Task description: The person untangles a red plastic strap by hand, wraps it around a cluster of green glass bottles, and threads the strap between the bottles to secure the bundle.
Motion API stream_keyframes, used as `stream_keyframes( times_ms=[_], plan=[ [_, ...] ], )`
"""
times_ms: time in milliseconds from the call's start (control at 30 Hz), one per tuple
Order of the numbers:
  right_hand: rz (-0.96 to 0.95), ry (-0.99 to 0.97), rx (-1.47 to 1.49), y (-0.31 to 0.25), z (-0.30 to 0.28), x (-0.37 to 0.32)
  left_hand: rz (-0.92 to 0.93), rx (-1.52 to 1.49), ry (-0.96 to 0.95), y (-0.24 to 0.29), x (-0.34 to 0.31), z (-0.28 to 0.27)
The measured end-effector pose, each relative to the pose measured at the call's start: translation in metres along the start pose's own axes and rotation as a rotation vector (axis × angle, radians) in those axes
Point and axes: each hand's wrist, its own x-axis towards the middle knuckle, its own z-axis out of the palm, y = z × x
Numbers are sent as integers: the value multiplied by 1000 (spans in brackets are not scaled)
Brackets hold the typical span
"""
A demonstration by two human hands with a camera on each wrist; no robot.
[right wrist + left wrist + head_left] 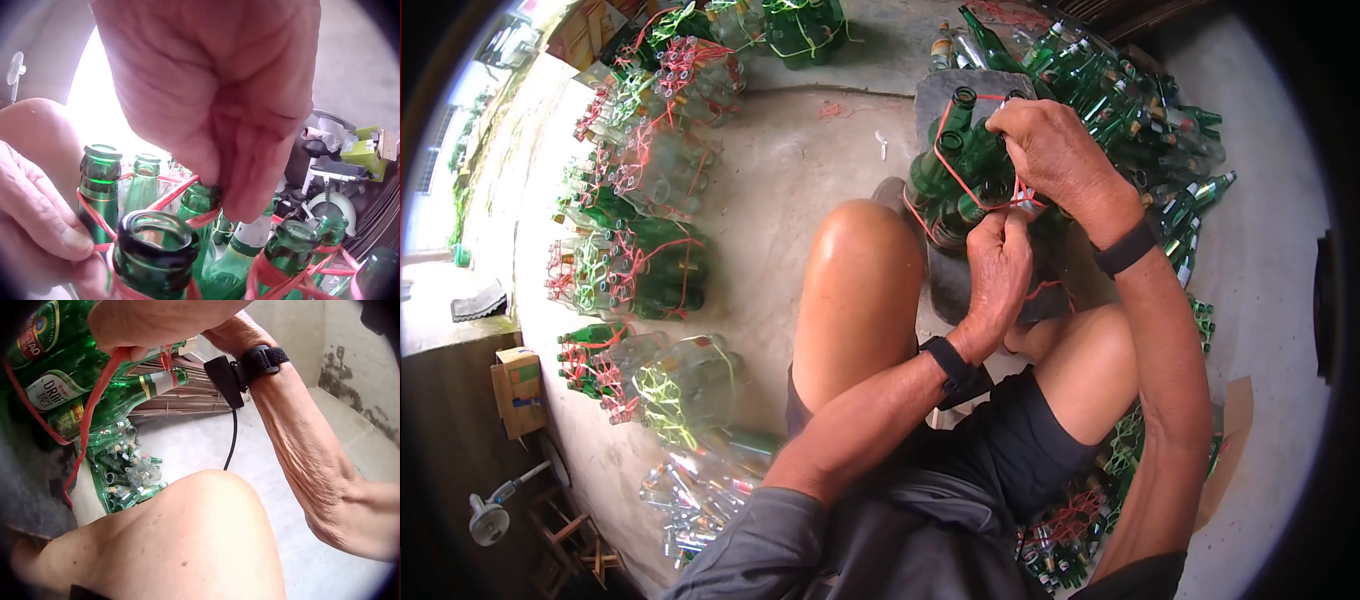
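Several green glass bottles [936,176] stand upright in a cluster, with red plastic string [957,174] looped around their necks. My left hand [1000,262] pinches the string at the near side of the cluster. A loose end of string hangs from the fingers of the left hand [156,324] in the left wrist view. Over the far right side, my right hand [1052,148] points its curled fingers down between the necks. In the right wrist view the right hand [212,94] pinches string beside a bottle neck [200,201], and its fingertips are partly hidden.
The cluster stands on a dark slab [960,292] between the person's legs. Loose green bottles [1090,85] pile up at the far right. Tied bottle bundles [655,265] line the left side. A cardboard box [520,392] and a fan [488,520] stand at the lower left.
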Motion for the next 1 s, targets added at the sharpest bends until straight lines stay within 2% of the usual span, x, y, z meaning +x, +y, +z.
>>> stream_keyframes(
  times_ms=[167, 267, 500, 800, 1000],
  plan=[
    [4, -14, 77, 8, 2, -4, 99, -27, 5, -7, 3, 2],
    [26, -33, 141, 11, 2, -7, 12, -19, -3, 2, 0, -1],
    [12, -77, 169, 8, -6, -7, 51, -4, -11, -2, 2, 0],
    [41, -86, 97, 3, 20, -12, 79, -51, 26, -5, 4, 2],
    [116, -101, 188, 7, 17, -14, 11, -13, -3, 7, 0, -1]
  ],
)
